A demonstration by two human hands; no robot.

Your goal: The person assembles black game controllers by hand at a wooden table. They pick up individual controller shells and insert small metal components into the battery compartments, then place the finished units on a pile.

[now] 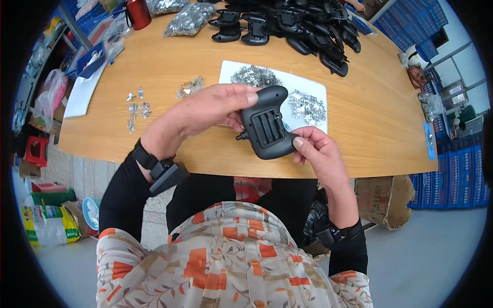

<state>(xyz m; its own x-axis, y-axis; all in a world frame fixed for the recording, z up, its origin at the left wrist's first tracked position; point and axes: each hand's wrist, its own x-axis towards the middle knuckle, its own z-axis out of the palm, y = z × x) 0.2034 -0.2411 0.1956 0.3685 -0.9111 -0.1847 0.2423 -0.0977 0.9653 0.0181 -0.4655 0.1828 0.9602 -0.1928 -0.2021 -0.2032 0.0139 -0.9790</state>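
A black game controller (251, 122) is held up over the front part of the table, its open battery compartment facing me. My left hand (218, 105) grips its upper left side, thumb on the grip. Thumb and fingers of my right hand (317, 150) pinch the lower right grip. Just beyond the controller lies a white sheet (226, 72) bearing two heaps of small metal clips, a left heap (257, 76) and a right heap (307, 107). A smaller cluster of metal pieces (190, 86) rests near my left forearm.
Black controllers (292, 25) are piled at the table's far side. Plastic bags of metal parts (190, 19) and a red flask (137, 14) stand at the far left. Loose metal pieces (137, 109) lie on the left. A blue tray (91, 60) sits near the left edge.
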